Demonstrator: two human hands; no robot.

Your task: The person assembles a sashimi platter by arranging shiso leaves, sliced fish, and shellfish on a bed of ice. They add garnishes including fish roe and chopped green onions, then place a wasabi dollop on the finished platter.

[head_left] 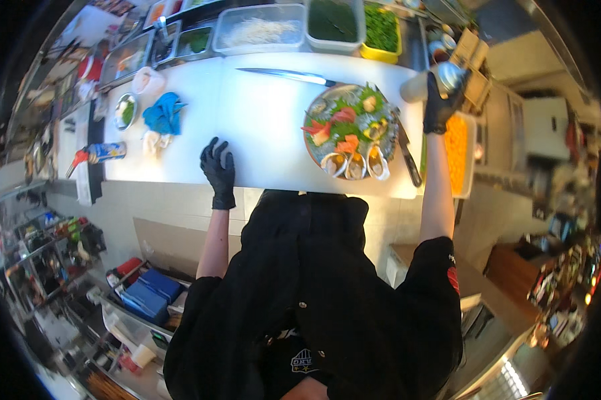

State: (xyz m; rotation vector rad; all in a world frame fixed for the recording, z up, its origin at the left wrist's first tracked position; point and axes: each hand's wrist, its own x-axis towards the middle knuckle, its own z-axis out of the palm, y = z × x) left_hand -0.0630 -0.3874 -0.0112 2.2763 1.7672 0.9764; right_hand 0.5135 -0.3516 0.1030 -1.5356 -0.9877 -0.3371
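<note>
At far right, my right hand spreads around a pale canister; clamped or not, I cannot tell. My left hand, fingers apart, is over the near worktop; a knife flanks the seafood platter, presumably for easy reach.

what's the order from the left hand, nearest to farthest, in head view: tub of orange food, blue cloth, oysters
From the left hand:
1. Blue cloth, to its left
2. Oysters, to its right
3. Tub of orange food, farther right

The board bears two knives, three oysters, one platter, one blue cloth.
</note>
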